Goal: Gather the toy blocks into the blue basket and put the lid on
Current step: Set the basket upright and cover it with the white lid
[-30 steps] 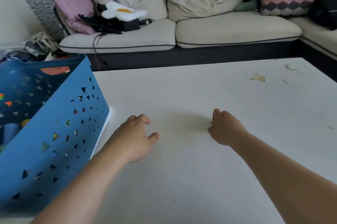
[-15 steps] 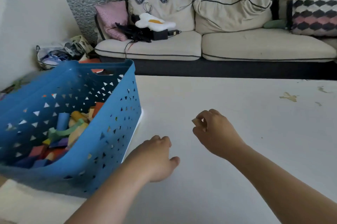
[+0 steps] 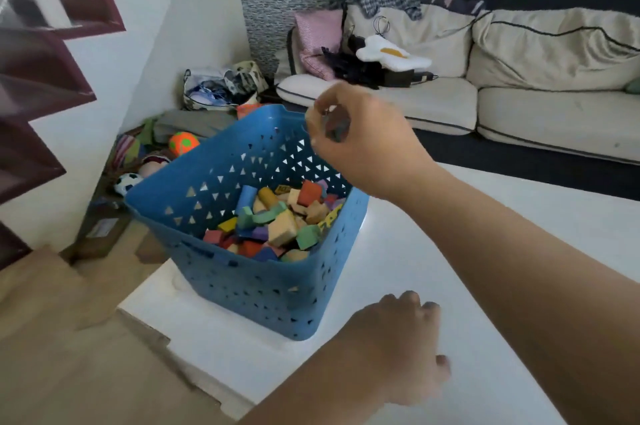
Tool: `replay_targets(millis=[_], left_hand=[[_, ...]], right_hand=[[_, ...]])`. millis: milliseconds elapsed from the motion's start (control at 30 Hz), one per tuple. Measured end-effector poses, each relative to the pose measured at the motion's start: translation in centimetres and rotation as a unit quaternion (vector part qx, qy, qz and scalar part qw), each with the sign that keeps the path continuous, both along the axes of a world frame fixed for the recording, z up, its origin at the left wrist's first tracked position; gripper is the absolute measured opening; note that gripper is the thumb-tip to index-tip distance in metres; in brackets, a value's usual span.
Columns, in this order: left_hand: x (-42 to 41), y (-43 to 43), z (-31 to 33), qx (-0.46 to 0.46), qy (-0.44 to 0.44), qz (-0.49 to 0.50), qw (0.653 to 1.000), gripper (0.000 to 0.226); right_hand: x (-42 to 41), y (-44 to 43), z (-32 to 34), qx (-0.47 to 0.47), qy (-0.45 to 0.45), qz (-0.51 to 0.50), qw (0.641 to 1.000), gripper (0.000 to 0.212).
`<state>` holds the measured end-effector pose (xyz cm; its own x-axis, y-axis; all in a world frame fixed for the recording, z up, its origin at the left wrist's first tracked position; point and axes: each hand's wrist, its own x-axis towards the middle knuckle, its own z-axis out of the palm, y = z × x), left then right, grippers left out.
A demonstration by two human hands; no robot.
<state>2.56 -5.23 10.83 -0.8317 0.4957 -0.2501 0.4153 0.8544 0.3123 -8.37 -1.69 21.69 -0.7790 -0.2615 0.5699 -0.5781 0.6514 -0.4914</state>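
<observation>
Room: lounge, with a white table (image 3: 377,262) low in view and a patterned wall behind.
Stairs (image 3: 52,44): dark treads at far left, well clear of the work.
Floor toys: orange ball (image 3: 183,143), football (image 3: 128,182) and a bag (image 3: 221,87) lie at the basket's 10 to 11 o'clock, off the table; none looks like a block.
Basket (image 3: 263,289): blue, upright on the table's left corner, mouth open and in reach of both hands.
Blocks (image 3: 277,220): coloured foam pieces heaped inside, filling the bottom, well below the rim.
Right hand (image 3: 356,137): held above the basket's rim at 1 o'clock, fingers curled in on a dark bit (image 3: 333,129). It is blurred, probably one more block, held there to drop in.
Left hand (image 3: 394,352): low at the basket's 5 o'clock, knuckles up, fingers loosely bent, gripping nothing. It probably waits there to steady the basket; contact with the table cannot be told.
Lid: not picked out anywhere.
Sofa (image 3: 519,106): beyond the table at 1 to 3 o'clock, with cushions and an egg plush (image 3: 391,52).
Obstacles: nothing lies between the right hand and the basket mouth.
</observation>
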Motion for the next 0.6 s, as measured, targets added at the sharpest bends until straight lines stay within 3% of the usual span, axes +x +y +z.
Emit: replay_targets(millis=[67, 133, 300, 400, 467, 533, 600], left_hand=[[0.7, -0.7, 0.4, 0.042, -0.013, 0.041, 0.998, 0.044], [1.5, -1.6, 0.8, 0.107, -0.033, 0.109, 0.988, 0.045], [4.6, -4.5, 2.7, 0.338, -0.013, 0.259, 0.905, 0.031], [5.3, -6.6, 3.9, 0.488, 0.037, 0.302, 0.818, 0.025], [5.1, -8.3, 4.9, 0.574, 0.143, 0.311, 0.744, 0.030], [4.6, -10.4, 5.4, 0.615, 0.246, 0.357, 0.659, 0.041], [3.9, -12.4, 4.6, 0.627, 0.295, 0.431, 0.578, 0.054]], right_hand=[[-1.0, -0.4, -1.2, 0.088, -0.046, -0.020, 0.995, 0.038], [-1.8, -0.1, -1.7, 0.091, -0.055, -0.039, 0.994, 0.040], [-5.1, -0.2, -2.4, 0.122, -0.083, -0.076, 0.986, 0.029], [-7.8, -0.7, -2.5, 0.144, -0.087, -0.099, 0.981, 0.027], [-9.7, -1.2, -2.4, 0.170, -0.086, -0.119, 0.975, 0.036], [-11.5, -2.1, -2.4, 0.190, -0.088, -0.127, 0.970, 0.049], [-13.1, -3.3, -2.5, 0.205, -0.093, -0.124, 0.966, 0.058]])
